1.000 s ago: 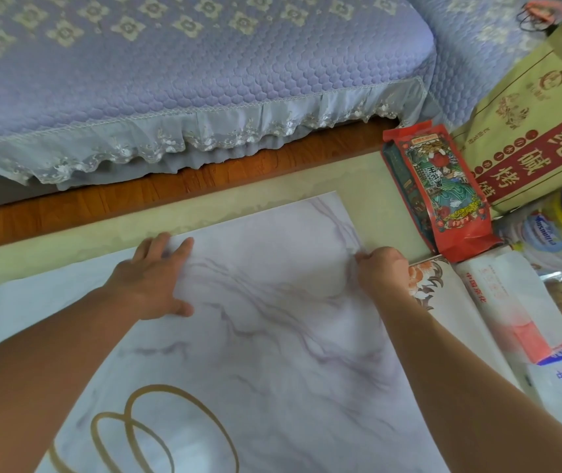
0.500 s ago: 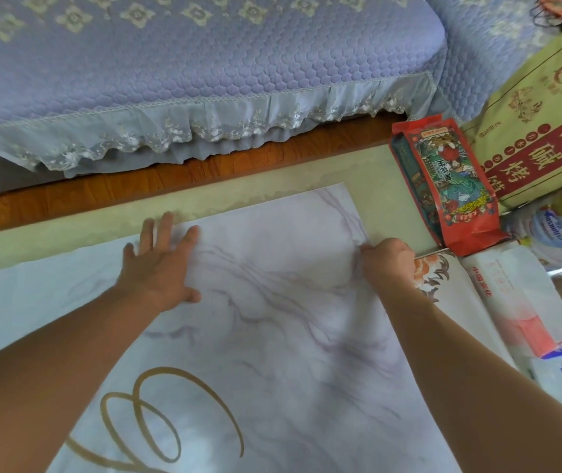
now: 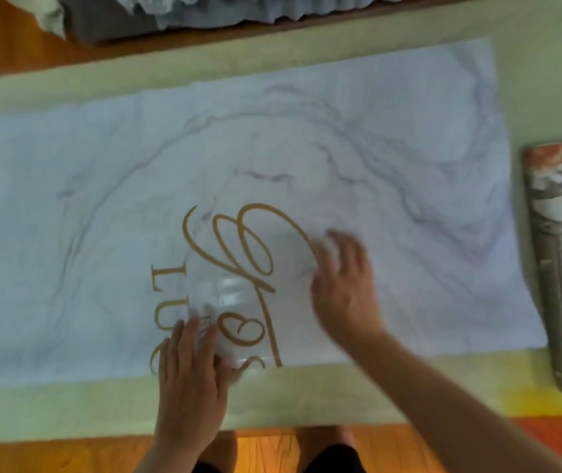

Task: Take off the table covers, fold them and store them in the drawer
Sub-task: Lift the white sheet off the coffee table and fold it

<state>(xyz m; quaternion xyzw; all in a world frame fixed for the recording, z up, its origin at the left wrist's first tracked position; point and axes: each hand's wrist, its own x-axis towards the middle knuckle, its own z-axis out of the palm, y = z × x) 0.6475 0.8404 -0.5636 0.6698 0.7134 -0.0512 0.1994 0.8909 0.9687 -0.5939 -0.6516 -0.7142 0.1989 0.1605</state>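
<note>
Marbled table cover (image 3: 392,158) lay flat on the pale green surface (image 3: 307,397), its long axis running left to right across the person's front, its near long edge just short of the surface's near rim. Both hands rested on it around the middle of that near stretch. The left hand (image 3: 191,373) lay flat across the near edge, fingers straight and together, gripping nothing, with something clear and glossy, too blurred to name, just beyond its fingertips. The right hand (image 3: 344,288) sat further in, beyond and to the right of the left, palm down, fingers loosely spread over the cloth and smeared by motion blur; it appeared to pinch nothing. From either hand the cover stretched well away to both sides, so neither short end was within reach. A fold would probably turn on that long axis. The cloth was white with grey-violet veins and gold script (image 3: 238,264) between the hands. Well right of the right hand lay a rolled patterned cloth (image 3: 556,268).
</note>
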